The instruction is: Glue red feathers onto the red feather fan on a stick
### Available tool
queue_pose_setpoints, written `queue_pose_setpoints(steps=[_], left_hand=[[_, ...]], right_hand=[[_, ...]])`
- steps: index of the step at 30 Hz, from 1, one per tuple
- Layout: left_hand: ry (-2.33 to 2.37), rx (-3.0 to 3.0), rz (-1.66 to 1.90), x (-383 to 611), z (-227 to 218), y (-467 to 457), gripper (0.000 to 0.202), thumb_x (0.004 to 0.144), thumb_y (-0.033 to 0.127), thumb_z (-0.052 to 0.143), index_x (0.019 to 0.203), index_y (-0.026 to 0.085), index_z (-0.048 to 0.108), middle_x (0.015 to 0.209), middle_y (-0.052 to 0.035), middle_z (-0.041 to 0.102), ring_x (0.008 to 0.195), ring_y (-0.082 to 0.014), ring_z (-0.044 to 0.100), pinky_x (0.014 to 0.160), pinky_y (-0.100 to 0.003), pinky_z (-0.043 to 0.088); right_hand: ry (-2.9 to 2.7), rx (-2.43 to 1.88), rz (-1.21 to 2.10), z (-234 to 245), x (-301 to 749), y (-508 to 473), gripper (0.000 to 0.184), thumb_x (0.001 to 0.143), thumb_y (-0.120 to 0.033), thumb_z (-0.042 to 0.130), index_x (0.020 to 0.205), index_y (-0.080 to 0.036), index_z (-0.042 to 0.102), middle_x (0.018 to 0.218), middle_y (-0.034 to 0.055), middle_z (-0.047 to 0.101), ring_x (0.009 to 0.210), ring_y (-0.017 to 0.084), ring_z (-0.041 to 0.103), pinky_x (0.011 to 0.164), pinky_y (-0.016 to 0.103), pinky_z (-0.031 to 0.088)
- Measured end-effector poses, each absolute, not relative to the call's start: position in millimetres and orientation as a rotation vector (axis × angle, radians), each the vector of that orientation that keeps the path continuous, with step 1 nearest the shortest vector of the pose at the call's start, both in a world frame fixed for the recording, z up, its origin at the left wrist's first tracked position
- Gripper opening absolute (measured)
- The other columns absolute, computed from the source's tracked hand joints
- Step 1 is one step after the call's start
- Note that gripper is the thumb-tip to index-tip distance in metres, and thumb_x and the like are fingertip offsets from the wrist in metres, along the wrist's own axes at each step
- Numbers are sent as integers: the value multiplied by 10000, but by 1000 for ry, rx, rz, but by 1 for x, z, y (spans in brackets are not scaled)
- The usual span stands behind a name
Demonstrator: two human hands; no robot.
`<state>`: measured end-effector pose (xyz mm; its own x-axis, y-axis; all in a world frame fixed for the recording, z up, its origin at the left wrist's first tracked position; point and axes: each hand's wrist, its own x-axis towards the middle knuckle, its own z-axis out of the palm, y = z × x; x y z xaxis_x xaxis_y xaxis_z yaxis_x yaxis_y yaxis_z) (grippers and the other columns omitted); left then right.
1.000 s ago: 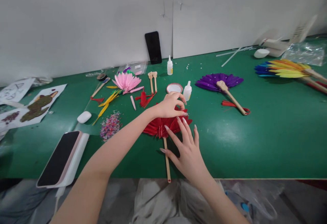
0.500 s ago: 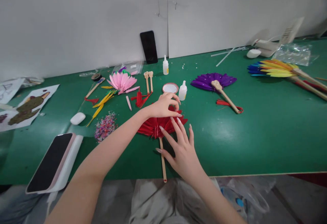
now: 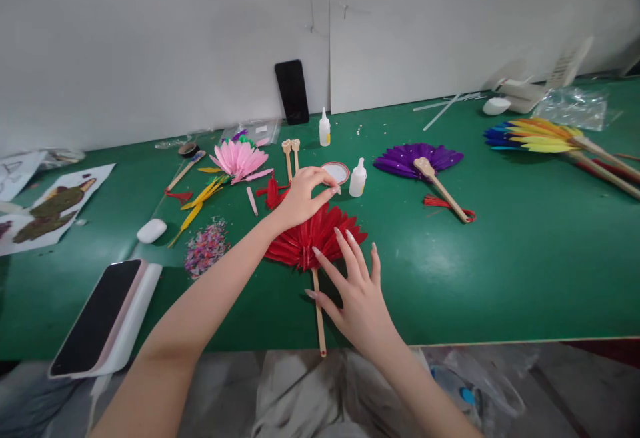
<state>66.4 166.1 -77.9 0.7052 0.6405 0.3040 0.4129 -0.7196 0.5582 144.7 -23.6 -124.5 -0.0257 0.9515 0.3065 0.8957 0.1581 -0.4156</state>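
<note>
A red feather fan (image 3: 307, 238) with a wooden stick handle (image 3: 317, 315) lies on the green table (image 3: 500, 258) in front of me. My right hand (image 3: 357, 295) is open, fingers spread, with the fingertips resting on the fan's lower right feathers. My left hand (image 3: 303, 197) hovers at the fan's top edge. Its fingers are curled together in a pinch that points toward a round white lid (image 3: 336, 172). What the pinch holds, if anything, is too small to see.
Two small glue bottles (image 3: 357, 178) (image 3: 325, 128), loose red feathers (image 3: 273, 195), a pink feather fan (image 3: 239, 158), a purple fan (image 3: 417, 158), a multicoloured fan (image 3: 540, 135), a confetti pile (image 3: 206, 248) and a phone on a white case (image 3: 100, 318) lie around. A black phone (image 3: 292, 91) leans on the wall.
My left hand has lifted off the fan's top right and moved up and left toward the white lid, uncovering more red feathers. My right hand stays spread on the fan.
</note>
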Motion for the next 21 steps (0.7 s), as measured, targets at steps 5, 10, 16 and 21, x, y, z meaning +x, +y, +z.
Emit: queue_pose_setpoints(steps=[5, 10, 16, 21], left_hand=[[931, 2201, 879, 46, -81, 174, 140, 862, 286, 504, 938, 204, 587, 1028, -34, 637, 1006, -175, 552, 883, -300, 412], [1181, 1862, 1270, 10, -96, 194, 153, 849, 299, 503, 939, 193, 565, 952, -32, 659, 932, -163, 608, 798, -266, 452], [1440, 1821, 1337, -26, -109, 201, 111, 820, 283, 526, 847, 191, 582, 783, -7, 663, 804, -157, 623, 707, -248, 446], [1533, 1954, 1237, -42, -116, 207, 102, 762, 270, 598, 831, 195, 592, 744, 2, 653, 778, -163, 618, 691, -251, 441]], right_hand=[[-1938, -1748, 111, -126, 144, -25, 519, 883, -441, 480, 1360, -243, 420, 1509, 151, 193, 1387, 310, 145, 1066, 598, 119], [-1950, -1742, 77, -128, 143, -24, 568, 882, -372, 499, 1412, -269, 321, 1525, 130, 143, 1385, 312, 155, 1060, 593, 157], [-1969, -1741, 71, -131, 143, -24, 543, 885, -401, 480, 1393, -250, 360, 1523, 124, 152, 1379, 319, 173, 1055, 600, 166], [-1931, -1737, 102, -132, 143, -24, 585, 888, -408, 479, 1421, -252, 296, 1525, 120, 142, 1381, 317, 170, 1061, 598, 164]])
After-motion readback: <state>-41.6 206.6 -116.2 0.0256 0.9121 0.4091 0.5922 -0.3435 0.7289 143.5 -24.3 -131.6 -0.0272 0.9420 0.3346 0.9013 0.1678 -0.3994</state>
